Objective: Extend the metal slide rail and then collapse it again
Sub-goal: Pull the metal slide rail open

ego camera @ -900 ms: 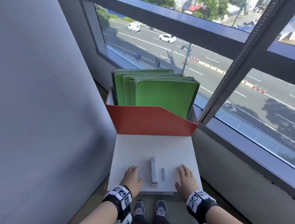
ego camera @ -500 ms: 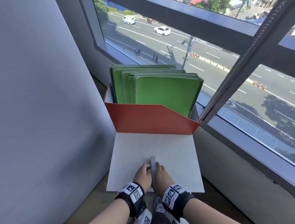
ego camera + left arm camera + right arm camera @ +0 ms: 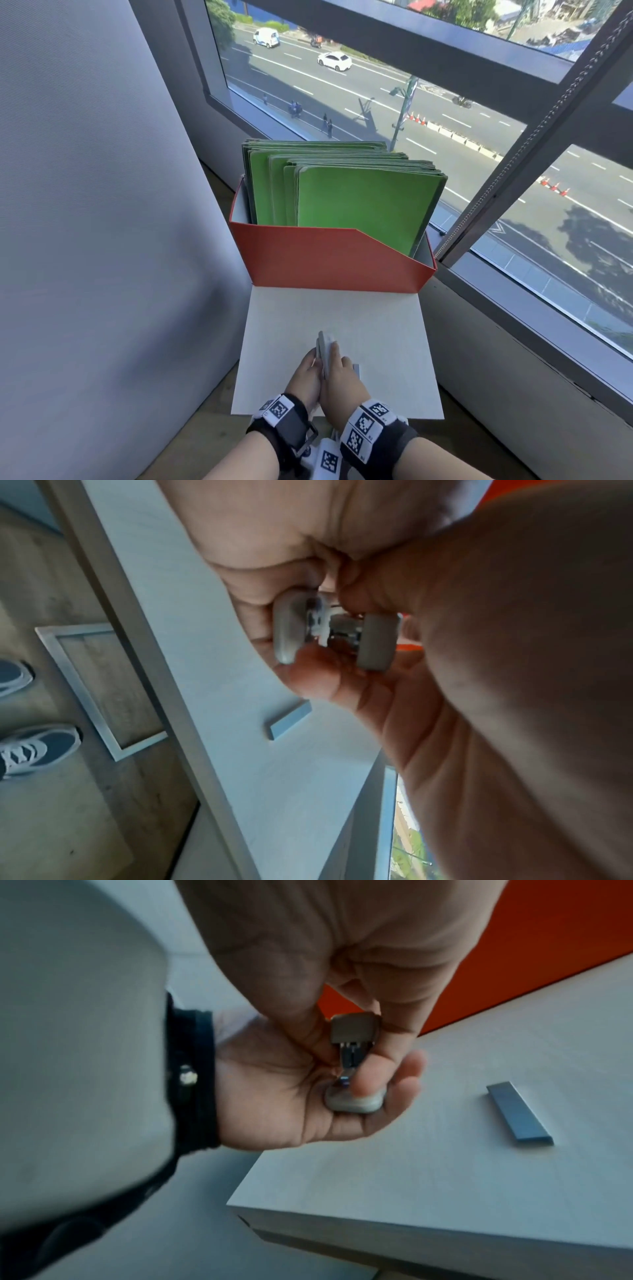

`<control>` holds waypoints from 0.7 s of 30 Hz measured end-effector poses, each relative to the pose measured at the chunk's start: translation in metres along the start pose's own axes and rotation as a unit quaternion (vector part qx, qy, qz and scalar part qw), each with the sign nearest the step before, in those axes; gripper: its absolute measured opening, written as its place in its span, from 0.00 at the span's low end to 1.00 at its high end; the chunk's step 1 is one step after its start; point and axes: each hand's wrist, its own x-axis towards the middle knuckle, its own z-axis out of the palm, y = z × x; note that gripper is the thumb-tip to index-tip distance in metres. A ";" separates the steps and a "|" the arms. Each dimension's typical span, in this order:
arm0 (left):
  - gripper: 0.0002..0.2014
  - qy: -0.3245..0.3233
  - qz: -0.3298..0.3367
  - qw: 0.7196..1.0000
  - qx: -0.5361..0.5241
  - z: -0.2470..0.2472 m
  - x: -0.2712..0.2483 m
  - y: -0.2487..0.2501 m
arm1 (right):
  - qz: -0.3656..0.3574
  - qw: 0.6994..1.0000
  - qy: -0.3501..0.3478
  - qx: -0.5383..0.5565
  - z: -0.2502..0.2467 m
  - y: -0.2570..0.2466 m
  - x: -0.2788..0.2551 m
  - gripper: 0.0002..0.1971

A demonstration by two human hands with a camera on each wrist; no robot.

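The grey metal slide rail (image 3: 324, 346) is held just above the white table (image 3: 376, 325), its far end pointing toward the orange box. My left hand (image 3: 305, 371) cups the rail's near rounded end (image 3: 352, 1103) in its curled fingers. My right hand (image 3: 342, 377) pinches the rail's grey outer sleeve (image 3: 356, 1028) from above. In the right wrist view a short stretch of inner metal shows between sleeve and end piece. The left wrist view looks end-on at the rail (image 3: 335, 631) between both hands.
A small flat grey strip (image 3: 517, 1112) lies on the table right of the hands. An orange box (image 3: 329, 260) of green folders (image 3: 359, 198) fills the table's far end. A grey wall stands left, a window right. My shoes (image 3: 37, 748) are on the floor below.
Both hands left the table on either side of the rail and closed in on it. The rail has been picked up and turned onto its edge.
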 end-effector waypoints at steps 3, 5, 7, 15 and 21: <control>0.16 -0.013 0.010 1.000 -0.022 -0.001 -0.002 0.002 | -0.010 0.998 -0.026 -0.047 -0.012 -0.003 -0.003 0.35; 0.17 -0.014 0.012 1.000 -0.015 0.001 0.000 0.001 | -0.010 0.997 -0.036 -0.071 -0.016 -0.003 -0.004 0.34; 0.17 -0.014 0.025 1.000 -0.002 0.003 -0.001 -0.001 | -0.006 0.996 -0.043 -0.081 -0.022 -0.004 -0.004 0.33; 0.17 -0.017 0.042 0.996 0.076 -0.010 -0.007 -0.007 | -0.075 0.996 -0.031 -0.047 -0.091 -0.012 0.000 0.15; 0.19 -0.035 0.046 0.996 0.065 -0.006 -0.016 -0.010 | -0.082 0.995 0.051 -0.011 -0.121 -0.013 0.029 0.13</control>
